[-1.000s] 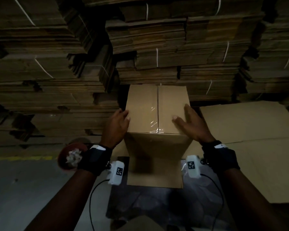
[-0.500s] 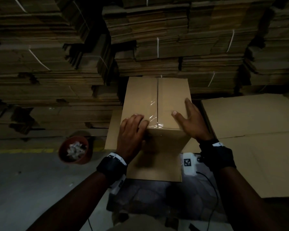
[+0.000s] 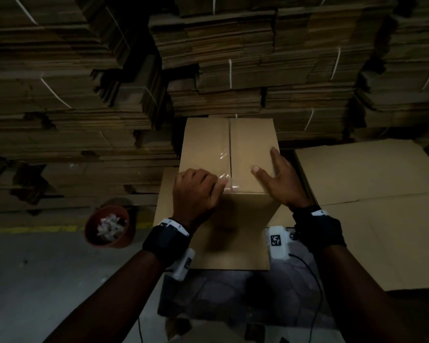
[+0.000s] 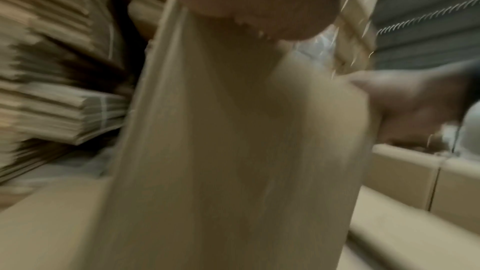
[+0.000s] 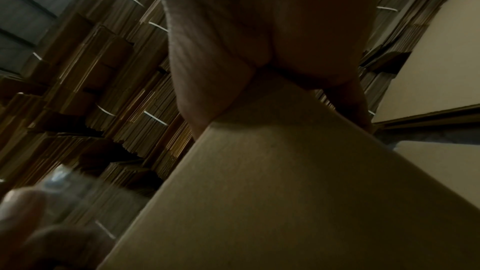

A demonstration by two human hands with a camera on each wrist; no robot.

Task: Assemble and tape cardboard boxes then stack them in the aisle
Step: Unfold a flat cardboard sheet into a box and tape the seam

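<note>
Box [image 3: 248, 154] is standing taped, likely light, stiff; left hand [image 3: 196, 191] pressing tape [image 3: 224, 169], right hand [image 3: 278, 179] bracing spread; take opposite sides.

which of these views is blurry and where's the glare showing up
Head view: dim but sharp, with glare on the clear tape strip along the brown cardboard box's top seam. Left wrist view: heavily motion-blurred, box side smeared, bright streaks on the tape. Right wrist view: dark, the right hand sharp, the lower-left corner blurred.
</note>
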